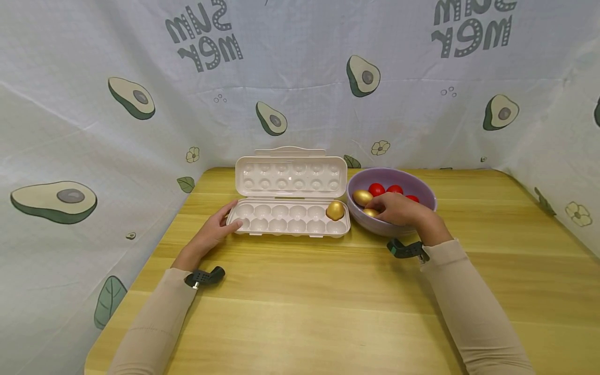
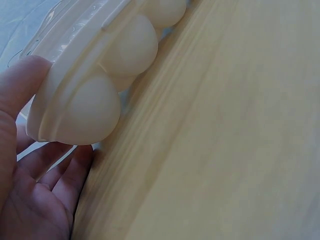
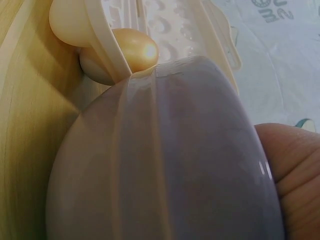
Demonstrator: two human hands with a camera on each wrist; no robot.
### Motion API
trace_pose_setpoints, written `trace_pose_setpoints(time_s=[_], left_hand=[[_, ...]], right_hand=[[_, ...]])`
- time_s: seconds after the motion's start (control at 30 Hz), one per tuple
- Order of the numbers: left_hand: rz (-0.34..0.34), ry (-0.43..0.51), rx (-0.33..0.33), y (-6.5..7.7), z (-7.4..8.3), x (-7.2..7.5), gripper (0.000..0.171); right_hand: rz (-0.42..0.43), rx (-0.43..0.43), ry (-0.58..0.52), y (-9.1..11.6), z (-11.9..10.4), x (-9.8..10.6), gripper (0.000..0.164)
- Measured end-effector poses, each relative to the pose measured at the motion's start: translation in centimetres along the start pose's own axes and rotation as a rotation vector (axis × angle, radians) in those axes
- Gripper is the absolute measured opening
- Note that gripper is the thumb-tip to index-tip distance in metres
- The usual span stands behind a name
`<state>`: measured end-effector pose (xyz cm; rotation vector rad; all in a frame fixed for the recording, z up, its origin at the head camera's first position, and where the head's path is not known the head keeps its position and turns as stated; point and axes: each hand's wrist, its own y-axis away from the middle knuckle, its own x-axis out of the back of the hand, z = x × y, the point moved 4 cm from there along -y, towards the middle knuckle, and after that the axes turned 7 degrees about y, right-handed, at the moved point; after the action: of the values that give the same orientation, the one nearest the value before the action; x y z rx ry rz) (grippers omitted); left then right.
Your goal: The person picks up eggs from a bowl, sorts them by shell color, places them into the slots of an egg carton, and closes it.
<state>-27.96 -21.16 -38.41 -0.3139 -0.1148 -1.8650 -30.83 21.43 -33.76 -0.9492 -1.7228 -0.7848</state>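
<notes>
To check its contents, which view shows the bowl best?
The head view: it shows the bowl from above, with red eggs and gold eggs inside. The right wrist shows mostly its outer side; the left wrist, none of it.

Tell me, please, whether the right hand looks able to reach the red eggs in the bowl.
Probably yes: the right hand reaches into the open-topped bowl, and the red eggs lie just beyond that hand.

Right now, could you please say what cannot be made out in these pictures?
Head view: how many eggs the bowl holds, since the right grip blocks part.
Head view: whether that grip holds the near gold egg, which it partly covers.
Right wrist view: the bowl's inside, hidden by its wall.
Left wrist view: the carton's far end, cut off by the top edge.
</notes>
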Motion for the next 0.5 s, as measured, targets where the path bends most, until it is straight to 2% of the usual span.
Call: trace_pose_setpoints(time_s=[0.23,0.5], left_hand=[[-0.002,0.008,-0.015,0.03,0.03,-0.05,0.066],[0.0,0.024,-0.002,-0.06,-0.1,-0.03,0.066]], right_hand=[[0.003,0.011,0.012,-0.09,0.14,0.0,0.027],[0.036,0.051,0.057,-0.06,-0.03,0.39,0.024]])
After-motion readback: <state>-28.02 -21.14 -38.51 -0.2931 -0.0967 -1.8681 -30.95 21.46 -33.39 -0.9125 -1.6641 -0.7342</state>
